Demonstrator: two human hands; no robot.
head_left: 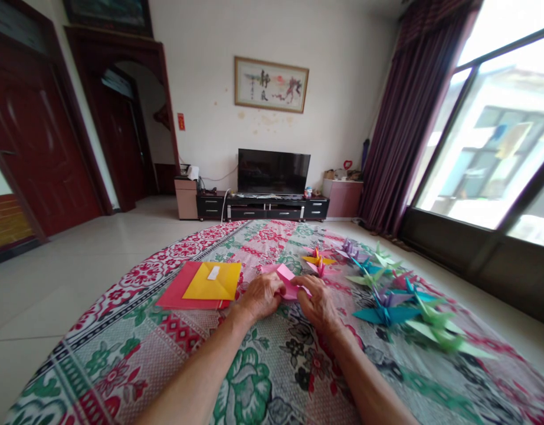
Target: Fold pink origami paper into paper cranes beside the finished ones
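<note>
A pink sheet of folding paper (pixel 286 273), partly folded, lies on the patterned tablecloth between my two hands. My left hand (pixel 264 295) is closed on its left side, with thumb and fingers pressed at the edge. On the opposite side, my right hand (pixel 315 300) grips the paper with curled fingers. Both hands cover parts of the sheet, so its full shape is hidden. Left of my left hand are a yellow square of paper (pixel 223 282) with a small white label and red paper (pixel 179 286) beneath it.
Many-coloured folded paper cranes cover the table's right side, among them a blue crane (pixel 387 313), a green crane (pixel 444 330) and an orange crane (pixel 317 258). The floral tablecloth (pixel 243 383) spreads to the table's rounded edge. Beyond stands a television (pixel 274 172) on a low cabinet.
</note>
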